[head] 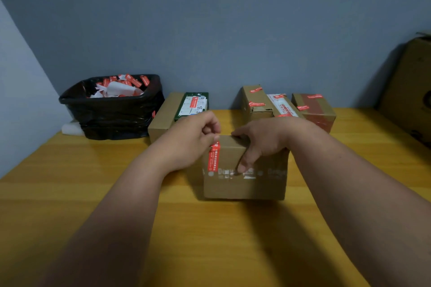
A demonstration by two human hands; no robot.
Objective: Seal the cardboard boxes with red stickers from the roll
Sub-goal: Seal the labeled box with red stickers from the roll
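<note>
A small brown cardboard box (245, 184) stands on the wooden table in front of me. A red sticker (214, 155) runs down from its top left edge onto the front face. My left hand (191, 142) has its fingers curled at the sticker's upper end and pinches it there. My right hand (261, 140) grips the top of the box, fingers over the far edge and thumb pressed on the front face. The sticker roll is not in view.
A black-lined bin (112, 109) full of red and white sticker scraps sits at the back left. A flat box (165, 116) with a green-labelled top lies beside it. Three stickered boxes (286, 105) stand against the wall. A big carton (410, 86) is at the right.
</note>
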